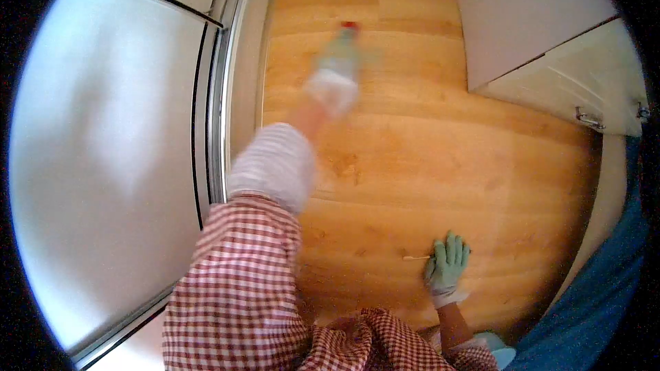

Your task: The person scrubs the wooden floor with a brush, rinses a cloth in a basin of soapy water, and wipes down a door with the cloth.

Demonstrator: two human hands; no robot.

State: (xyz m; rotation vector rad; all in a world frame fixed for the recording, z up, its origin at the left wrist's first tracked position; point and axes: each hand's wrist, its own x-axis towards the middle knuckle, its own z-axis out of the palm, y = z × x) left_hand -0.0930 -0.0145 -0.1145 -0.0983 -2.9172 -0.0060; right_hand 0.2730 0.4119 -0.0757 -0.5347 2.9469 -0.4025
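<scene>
The person is low over a wood-plank floor (412, 172), with the two arms placed quite differently. The left hand (342, 55), in a pale green glove with a whitish cuff, reaches far forward near the top of the floor. A small red item (350, 25) shows at its far end, touching or nearly touching the fingers; blur hides its exact kind, and it is impossible to make out whether those fingers are clenched around it or released.

The green-gloved right hand (448, 261) rests on the planks much nearer the body, its fingers extended and slightly spread. It probably sits there as a prop, taking weight while the other arm stretches out. A thin pale stick (414, 257) juts from its thumb side, with a dark tip showing beyond the fingers, so the stick seems to run beneath the hand. Whether it is grasped or merely pinned against the floor cannot be made out; either way, it appears to be kept within easy reach.

A striped white band (275, 165) covers the lower end of the red-checked left sleeve (240, 275), perhaps to keep the fabric clear of the wrist. The long reach lies between a silvery appliance door (117, 130) and white cabinets (536, 20).
</scene>
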